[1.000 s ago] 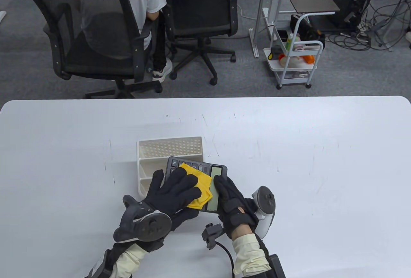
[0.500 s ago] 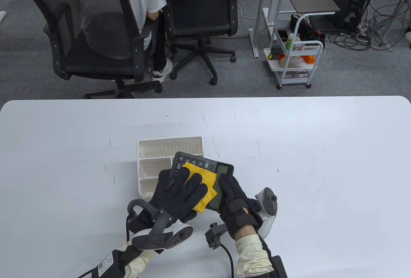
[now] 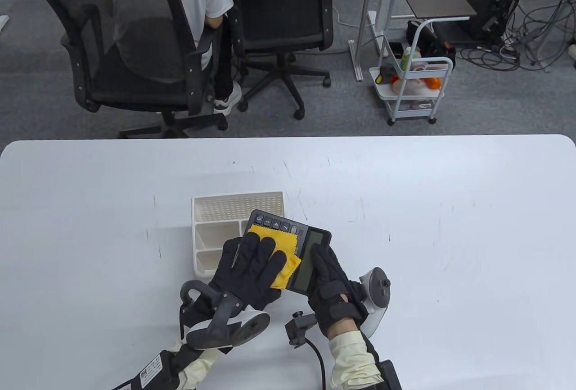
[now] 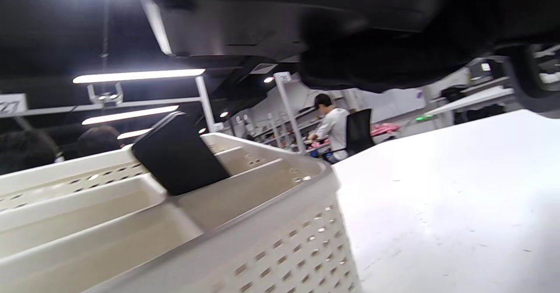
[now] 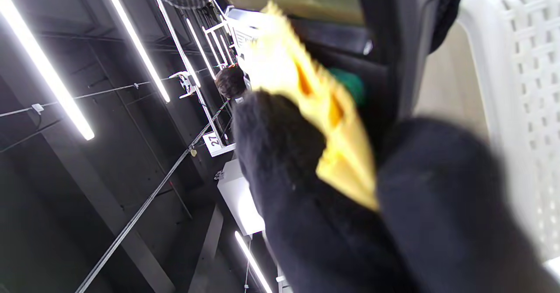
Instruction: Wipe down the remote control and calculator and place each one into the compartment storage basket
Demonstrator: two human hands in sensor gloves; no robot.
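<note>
The calculator (image 3: pixel 300 252) is held above the table (image 3: pixel 450 210), tilted, its key end over the near right part of the basket (image 3: pixel 200 223) and its display end toward the right. In the table view the right hand (image 3: pixel 330 286) grips the display end, fingers curled round the edge and thumb on the face beside the screen. The left hand (image 3: pixel 249 270) lies flat, fingers straight and spread, pressing a yellow cloth (image 3: pixel 279 250) against the keys — only the top row of keys shows beyond the cloth. The basket sits on the table just left of the calculator; its far compartment has a perforated floor, and the two small ones on the left show nothing in them. A tracker (image 3: pixel 225 324) rides on the back of the left hand, another (image 3: pixel 375 295) on the right.

In the left wrist view the basket (image 4: pixel 262 223) fills the lower left, and a dark flat thing (image 4: pixel 177 155) leans upright in one of its compartments — whether it is the remote I cannot tell. The white table (image 4: pixel 459 188) runs off to the right.

In the right wrist view, blurred and tilted, black gloved fingers (image 5: pixel 288 166) press the cloth (image 5: pixel 319 109) onto the calculator (image 5: pixel 350 61), with the basket's wall (image 5: pixel 512 87) at the right edge.
</note>
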